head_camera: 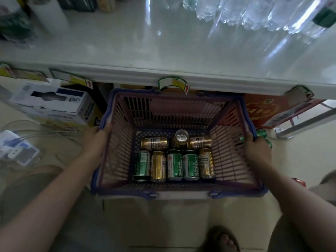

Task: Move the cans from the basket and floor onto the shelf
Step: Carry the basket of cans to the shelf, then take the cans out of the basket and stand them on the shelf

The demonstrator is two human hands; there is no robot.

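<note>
Eight drink cans [174, 157], some gold and some green, lay in the bottom of the red slatted plastic basket [231, 153] with its blue rim. Seven lay on their sides; one gold can stood upright at the far row. The left hand [96, 137] clasped the basket's left rim, fingers curled over the edge. The right hand [254, 144] clasped the right rim in the same manner. Directly beyond the basket ran the white glossy shelf [163, 51], with price tags clipped to its front edge. Clear plastic bottles [254, 13] stood on the shelf, right of the basket. More green cans [261, 132] sat on the pale floor [163, 215] just right of the basket. Left of the basket lay a white cardboard box [54, 102].
</note>
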